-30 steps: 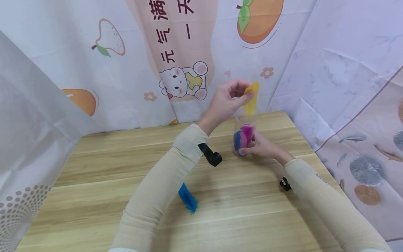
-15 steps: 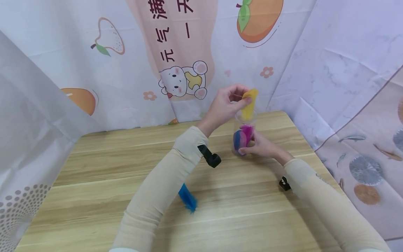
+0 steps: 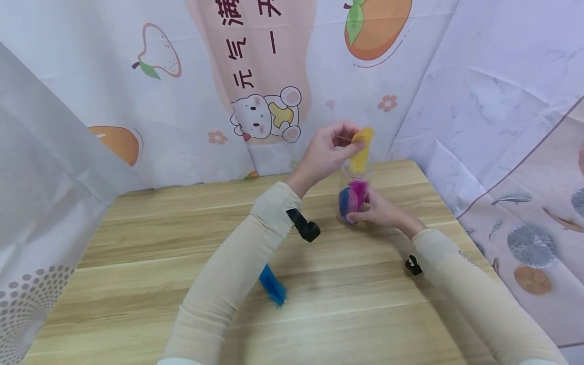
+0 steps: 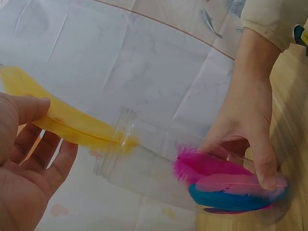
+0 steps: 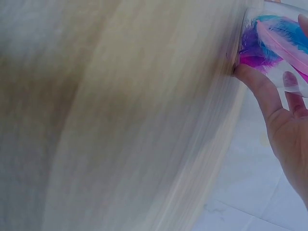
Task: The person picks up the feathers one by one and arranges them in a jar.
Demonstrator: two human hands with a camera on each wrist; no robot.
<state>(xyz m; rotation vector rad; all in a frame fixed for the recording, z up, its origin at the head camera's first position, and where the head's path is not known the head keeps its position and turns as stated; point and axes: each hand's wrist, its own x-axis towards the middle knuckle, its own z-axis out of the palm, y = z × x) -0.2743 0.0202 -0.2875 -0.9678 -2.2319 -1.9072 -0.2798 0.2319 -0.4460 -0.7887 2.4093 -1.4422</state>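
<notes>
Between thumb and fingers my left hand (image 3: 326, 152) pinches a yellow feather (image 4: 67, 115), whose lower tip reaches into the threaded mouth of a clear plastic jar (image 4: 149, 163). The jar stands upright on the table near its back right. My right hand (image 3: 380, 210) grips the jar low on its side, thumb in front and fingers behind. Inside the jar lie a magenta feather (image 4: 207, 163), a pink feather (image 4: 231, 183) and a blue feather (image 4: 216, 199), with some purple showing in the right wrist view. Another blue feather (image 3: 272, 286) lies on the table, partly hidden by the left sleeve.
The wood-grain table (image 3: 150, 263) fills the lower view. A printed curtain (image 3: 182, 126) hangs behind it, and patterned cloth (image 3: 515, 213) hangs along the right side. A black mount (image 3: 303, 226) sticks out from the left wrist, another (image 3: 412, 265) from the right.
My left hand has lowered slightly, bringing the yellow feather's tip down into the jar mouth. My right hand and the jar have stayed in place.
</notes>
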